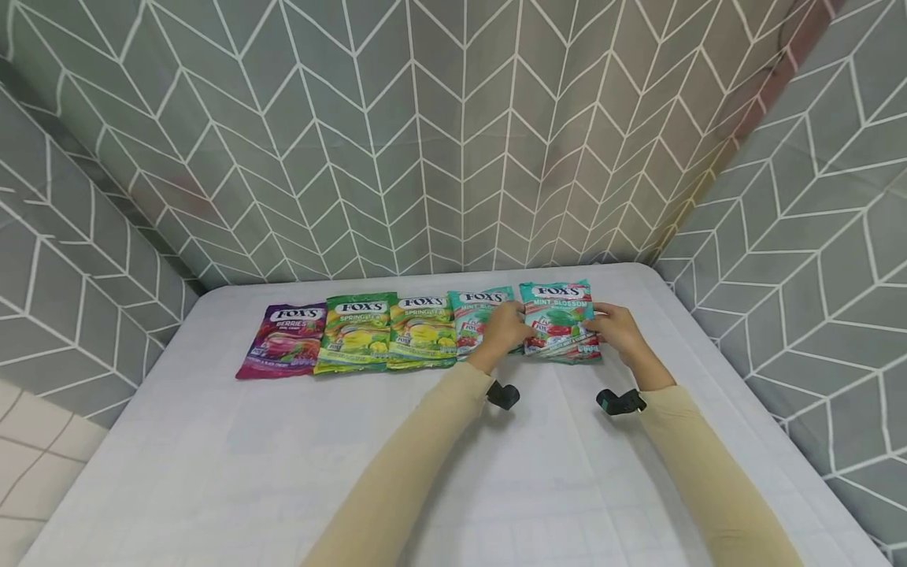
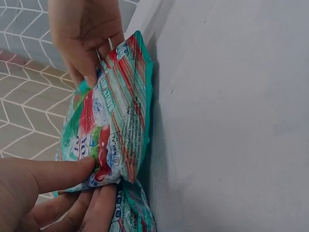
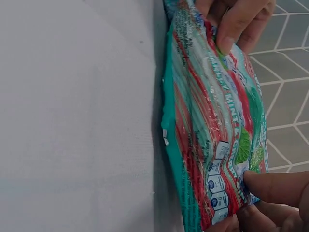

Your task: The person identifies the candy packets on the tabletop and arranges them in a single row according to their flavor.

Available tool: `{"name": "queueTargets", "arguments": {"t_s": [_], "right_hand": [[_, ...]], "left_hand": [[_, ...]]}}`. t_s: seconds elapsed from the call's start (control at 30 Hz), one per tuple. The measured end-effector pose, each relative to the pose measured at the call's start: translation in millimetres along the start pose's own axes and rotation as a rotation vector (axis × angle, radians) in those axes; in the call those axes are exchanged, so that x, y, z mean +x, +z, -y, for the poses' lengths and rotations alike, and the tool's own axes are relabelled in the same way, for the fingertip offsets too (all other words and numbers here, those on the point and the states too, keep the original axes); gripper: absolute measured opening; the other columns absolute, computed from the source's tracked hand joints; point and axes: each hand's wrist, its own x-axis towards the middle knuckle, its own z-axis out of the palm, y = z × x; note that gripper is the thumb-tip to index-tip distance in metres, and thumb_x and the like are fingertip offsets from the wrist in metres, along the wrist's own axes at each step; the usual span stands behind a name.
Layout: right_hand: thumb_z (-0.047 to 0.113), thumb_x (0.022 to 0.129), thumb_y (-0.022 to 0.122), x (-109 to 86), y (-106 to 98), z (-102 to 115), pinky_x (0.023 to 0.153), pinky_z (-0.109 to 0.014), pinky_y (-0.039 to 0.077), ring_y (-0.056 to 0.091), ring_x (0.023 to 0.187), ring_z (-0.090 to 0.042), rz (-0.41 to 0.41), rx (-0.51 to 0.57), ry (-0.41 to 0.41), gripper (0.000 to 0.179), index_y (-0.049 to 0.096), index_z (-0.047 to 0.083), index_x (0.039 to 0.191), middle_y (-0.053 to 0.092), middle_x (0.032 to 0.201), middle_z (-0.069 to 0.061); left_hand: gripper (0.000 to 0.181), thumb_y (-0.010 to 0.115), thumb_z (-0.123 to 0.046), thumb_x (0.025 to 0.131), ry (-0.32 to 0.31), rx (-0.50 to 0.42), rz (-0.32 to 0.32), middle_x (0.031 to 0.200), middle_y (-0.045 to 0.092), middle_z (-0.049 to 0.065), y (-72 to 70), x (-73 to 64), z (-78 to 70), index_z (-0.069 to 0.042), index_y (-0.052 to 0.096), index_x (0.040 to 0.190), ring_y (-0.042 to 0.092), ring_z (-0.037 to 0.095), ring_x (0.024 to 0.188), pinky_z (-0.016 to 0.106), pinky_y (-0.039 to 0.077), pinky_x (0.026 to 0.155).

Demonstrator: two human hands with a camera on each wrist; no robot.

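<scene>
A teal Fox's Mint Blossom candy bag [image 1: 562, 319] lies at the right end of a row of candy bags. My left hand [image 1: 505, 325] pinches its left edge, thumb on the front and fingers behind, as the left wrist view shows. Its right edge is between the thumb and fingers of my right hand [image 1: 615, 327]; in the right wrist view the thumb [image 3: 270, 187] presses the printed front. Just left of it, a second Mint Blossom bag [image 1: 468, 311] is partly hidden behind my left hand.
Two yellow-green Spring Tea bags [image 1: 357, 335] and a purple Berries bag [image 1: 283, 340] continue the row leftward. All lie on a white-covered table [image 1: 283, 465]. Grey patterned curtains [image 1: 439, 142] stand behind and at the sides.
</scene>
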Motion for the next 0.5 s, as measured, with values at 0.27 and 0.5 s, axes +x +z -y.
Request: {"name": "queueTargets", "arguments": {"t_s": [0.27,0.5], "right_hand": [[0.007,0.096,0.051,17.4,6,-2,0.081,-0.035,0.049,0.058,0.104,-0.035,-0.016,-0.021,-0.014,0.052,0.037,-0.012,0.141,0.054,0.126,-0.032],[0.008,0.095,0.052,26.6,13,-2,0.079,-0.037,0.047,0.058,0.1,-0.035,-0.04,-0.135,-0.043,0.05,0.041,-0.012,0.139,0.056,0.121,-0.032]], "left_hand": [[0.025,0.078,-0.015,0.082,-0.026,0.042,-0.029,0.083,0.063,0.005,4.4,5.1,1.9,-0.002,0.069,0.101,0.051,0.014,0.067,0.027,0.044,0.059],[0.018,0.075,-0.008,0.084,-0.003,0.021,-0.088,0.065,0.05,0.004,9.8,6.9,3.7,0.004,0.062,0.084,0.041,0.012,0.052,0.025,0.038,0.05]]}}
